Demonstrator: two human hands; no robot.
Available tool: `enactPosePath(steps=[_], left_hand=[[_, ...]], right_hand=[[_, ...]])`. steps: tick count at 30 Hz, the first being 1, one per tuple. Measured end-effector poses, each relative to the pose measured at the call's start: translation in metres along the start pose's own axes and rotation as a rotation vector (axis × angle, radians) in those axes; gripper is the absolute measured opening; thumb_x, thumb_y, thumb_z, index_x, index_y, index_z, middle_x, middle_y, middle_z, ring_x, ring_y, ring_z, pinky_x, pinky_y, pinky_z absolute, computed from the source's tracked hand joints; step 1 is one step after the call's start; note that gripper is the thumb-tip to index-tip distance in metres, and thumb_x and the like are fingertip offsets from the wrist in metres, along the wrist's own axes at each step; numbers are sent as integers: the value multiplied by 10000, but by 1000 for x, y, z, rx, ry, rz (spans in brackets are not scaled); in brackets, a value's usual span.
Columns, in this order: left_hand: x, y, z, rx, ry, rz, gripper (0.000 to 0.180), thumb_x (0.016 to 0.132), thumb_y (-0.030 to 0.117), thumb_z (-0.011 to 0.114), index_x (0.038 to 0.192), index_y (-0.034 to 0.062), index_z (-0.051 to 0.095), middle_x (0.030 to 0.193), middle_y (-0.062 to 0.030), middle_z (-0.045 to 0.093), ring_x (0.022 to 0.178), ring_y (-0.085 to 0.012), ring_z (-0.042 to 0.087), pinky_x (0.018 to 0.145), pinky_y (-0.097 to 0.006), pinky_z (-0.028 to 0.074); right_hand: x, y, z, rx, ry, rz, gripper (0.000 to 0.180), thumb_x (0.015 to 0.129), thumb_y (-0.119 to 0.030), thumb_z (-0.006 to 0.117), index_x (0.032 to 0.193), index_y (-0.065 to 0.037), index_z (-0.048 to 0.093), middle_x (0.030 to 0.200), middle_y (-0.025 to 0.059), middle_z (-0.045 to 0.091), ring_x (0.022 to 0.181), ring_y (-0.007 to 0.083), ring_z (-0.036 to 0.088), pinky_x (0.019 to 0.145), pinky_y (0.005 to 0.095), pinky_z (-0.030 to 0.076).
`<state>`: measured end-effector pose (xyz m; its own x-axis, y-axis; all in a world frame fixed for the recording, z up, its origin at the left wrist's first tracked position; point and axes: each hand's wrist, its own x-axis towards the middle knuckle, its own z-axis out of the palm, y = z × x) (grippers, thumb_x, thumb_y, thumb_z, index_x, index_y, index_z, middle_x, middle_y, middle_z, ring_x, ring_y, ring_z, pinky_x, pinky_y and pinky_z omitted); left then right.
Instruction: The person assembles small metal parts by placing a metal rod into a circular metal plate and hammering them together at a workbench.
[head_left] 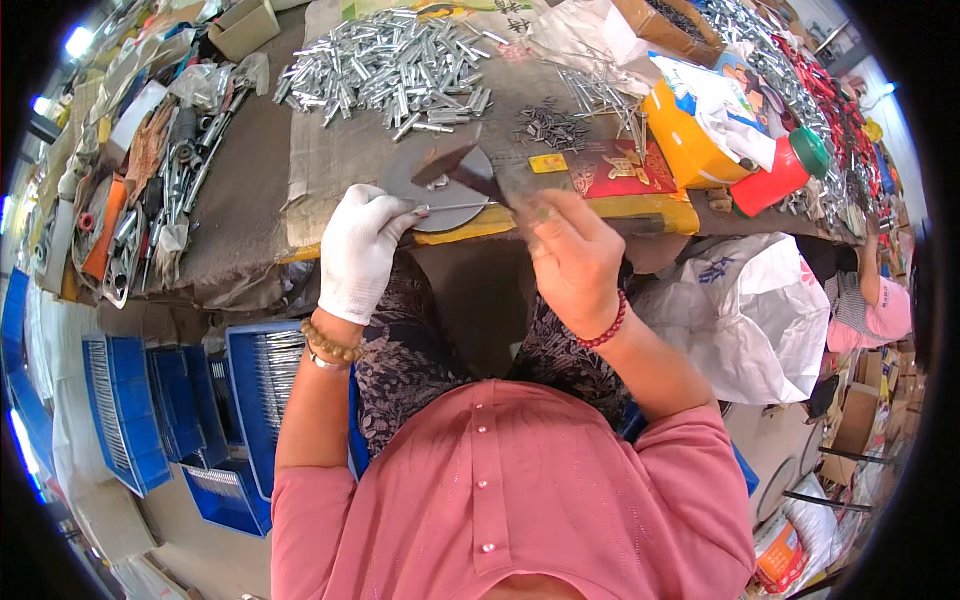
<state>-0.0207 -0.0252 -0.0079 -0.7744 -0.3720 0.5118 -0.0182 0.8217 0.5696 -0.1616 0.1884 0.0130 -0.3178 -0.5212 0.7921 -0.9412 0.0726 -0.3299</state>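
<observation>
My left hand [357, 255], in a white glove, pinches a thin metal rod [458, 207] that lies across the near part of a round grey plate [398, 172] at the table's front edge. Bare, my right hand [575, 250] is closed round the handle of a hammer [447, 163]. Its dark head is slightly blurred and sits over the plate, just beyond the rod. A small shiny piece [437, 184] shows on the plate beneath the head. Behind the plate lies a heap of short silvery metal sleeves [385, 70].
Small dark pins [552, 126], a red packet [622, 168] and thin rods [600, 92] lie right of the plate. Farther right are a yellow box [680, 140] and a green-lidded red container [778, 178]. Hand tools [185, 150] crowd the left; blue trays [125, 420] stand below.
</observation>
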Motion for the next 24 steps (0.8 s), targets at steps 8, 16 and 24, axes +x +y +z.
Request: enactPosePath(steps=[8,16,24], left_hand=[[-1,1,-2,42,-25,-21,94,859,31,763,944,6,731,972,-139,638,927,-321,645,835,-385,514],[-1,-1,0,33,23,-28,101,846,77,797,944,61,781,929,-110,640,911,-307,633,811,-393,520],[-1,0,3,14,-24,-52,118,873,41,760,985,47,796,977,-115,647,952,-287,648,841,-361,524]], right_hand=[[-10,3,1,-170,-298,53,466,878,-2,641,1305,-170,722,922,75,591,784,294,664,660,403,547],[13,22,13,90,-338,221,311,903,-70,723,1205,-144,724,978,98,620,842,371,681,693,460,551],[25,12,14,-196,-311,-55,277,792,-54,759,1060,-110,715,1012,76,613,979,309,624,817,427,536]])
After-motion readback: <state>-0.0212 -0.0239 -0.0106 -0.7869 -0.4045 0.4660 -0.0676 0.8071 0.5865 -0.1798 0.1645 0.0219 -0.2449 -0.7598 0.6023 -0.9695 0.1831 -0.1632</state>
